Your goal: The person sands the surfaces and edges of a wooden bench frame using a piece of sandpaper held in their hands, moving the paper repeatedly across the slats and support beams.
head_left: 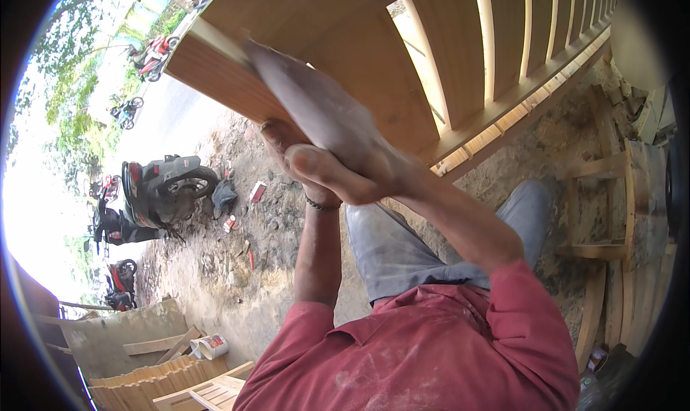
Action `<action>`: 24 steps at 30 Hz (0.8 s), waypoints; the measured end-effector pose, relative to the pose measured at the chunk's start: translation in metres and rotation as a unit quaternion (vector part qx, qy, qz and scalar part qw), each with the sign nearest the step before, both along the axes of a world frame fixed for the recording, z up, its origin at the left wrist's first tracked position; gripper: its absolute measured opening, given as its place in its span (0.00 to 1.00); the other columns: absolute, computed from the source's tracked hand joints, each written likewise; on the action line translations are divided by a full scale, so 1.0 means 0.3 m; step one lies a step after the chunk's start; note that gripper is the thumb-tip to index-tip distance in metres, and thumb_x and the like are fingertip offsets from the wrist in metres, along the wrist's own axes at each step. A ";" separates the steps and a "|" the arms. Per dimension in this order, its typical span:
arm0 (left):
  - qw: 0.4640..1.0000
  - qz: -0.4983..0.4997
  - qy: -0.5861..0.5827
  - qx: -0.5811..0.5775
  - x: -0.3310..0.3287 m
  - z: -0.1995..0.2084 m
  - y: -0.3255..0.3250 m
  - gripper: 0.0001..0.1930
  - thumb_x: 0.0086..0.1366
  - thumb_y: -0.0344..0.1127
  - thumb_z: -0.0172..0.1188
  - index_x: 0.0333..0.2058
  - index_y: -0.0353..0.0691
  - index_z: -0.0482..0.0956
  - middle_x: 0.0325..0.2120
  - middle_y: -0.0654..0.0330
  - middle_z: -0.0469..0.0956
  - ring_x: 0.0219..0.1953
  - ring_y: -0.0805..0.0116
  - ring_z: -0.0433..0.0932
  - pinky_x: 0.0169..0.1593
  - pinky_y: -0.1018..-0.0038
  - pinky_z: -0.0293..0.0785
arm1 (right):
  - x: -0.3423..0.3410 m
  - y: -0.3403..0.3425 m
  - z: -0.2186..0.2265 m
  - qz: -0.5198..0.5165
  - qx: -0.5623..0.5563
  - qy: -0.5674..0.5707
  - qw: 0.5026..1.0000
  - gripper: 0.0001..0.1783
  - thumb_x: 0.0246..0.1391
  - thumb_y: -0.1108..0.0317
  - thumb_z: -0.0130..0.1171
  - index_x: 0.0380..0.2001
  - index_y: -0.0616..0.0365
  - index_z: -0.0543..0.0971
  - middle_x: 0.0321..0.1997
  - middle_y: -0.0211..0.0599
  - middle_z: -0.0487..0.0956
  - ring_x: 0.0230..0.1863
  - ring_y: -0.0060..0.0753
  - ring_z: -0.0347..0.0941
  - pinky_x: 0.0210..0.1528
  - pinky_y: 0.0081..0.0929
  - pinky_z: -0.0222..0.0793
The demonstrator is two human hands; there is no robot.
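A large wooden piece with slats (460,66), like a bench or bed frame, stands tilted across the top of the view. My right hand (323,109) is stretched along its wide end board (223,80), fingers extended and blurred, thumb apart. Whether anything thin lies under that palm is hidden. Below and partly behind it, my left hand (282,152), with a dark bracelet (322,205) at the wrist, is curled at the board's lower edge. Most of its fingers are covered by my right hand.
Several motorbikes (169,188) are parked at the left on dirt ground (244,267) strewn with litter. Stacked wooden pieces (154,382) and a white bucket (210,347) lie at lower left. Another wooden frame (625,202) stands at the right, near my knee.
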State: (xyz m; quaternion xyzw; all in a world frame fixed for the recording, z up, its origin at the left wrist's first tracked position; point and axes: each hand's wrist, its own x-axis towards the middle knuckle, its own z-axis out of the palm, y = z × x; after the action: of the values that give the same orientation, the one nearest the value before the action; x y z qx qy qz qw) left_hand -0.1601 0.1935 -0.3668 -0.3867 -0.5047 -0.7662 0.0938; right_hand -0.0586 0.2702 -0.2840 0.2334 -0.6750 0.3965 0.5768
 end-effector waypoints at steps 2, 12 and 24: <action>1.000 -0.008 0.002 0.008 0.005 0.023 0.011 0.29 0.75 0.55 0.45 0.61 0.36 0.65 0.56 0.54 0.72 0.56 0.63 0.73 0.58 0.65 0.73 | -0.150 0.004 0.165 0.038 -0.014 0.107 0.993 0.40 0.68 0.53 0.44 0.70 0.74 0.50 0.72 0.68 0.56 0.72 0.64 0.55 0.73 0.47 0.52; 1.000 -0.007 -0.006 0.015 0.000 -0.005 0.002 0.27 0.75 0.53 0.48 0.61 0.36 0.66 0.55 0.55 0.72 0.55 0.63 0.73 0.58 0.65 0.73 | -0.027 -0.003 0.004 -0.006 -0.031 0.060 0.998 0.25 0.64 0.65 0.48 0.61 0.68 0.65 0.57 0.62 0.70 0.61 0.59 0.68 0.58 0.50 0.68; 0.999 0.011 0.011 0.034 -0.023 0.014 0.015 0.30 0.77 0.57 0.41 0.57 0.32 0.68 0.50 0.56 0.72 0.51 0.66 0.73 0.55 0.67 0.72 | -0.138 0.018 0.112 -0.174 -0.090 0.179 0.964 0.22 0.60 0.67 0.61 0.56 0.61 0.74 0.50 0.53 0.81 0.48 0.48 0.82 0.45 0.35 0.81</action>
State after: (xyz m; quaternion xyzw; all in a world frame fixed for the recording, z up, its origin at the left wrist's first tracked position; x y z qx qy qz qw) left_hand -0.1670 0.1981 -0.3627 -0.3858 -0.4814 -0.7777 0.1212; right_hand -0.1000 0.2755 -0.2504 0.1271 -0.5523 0.3009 0.7670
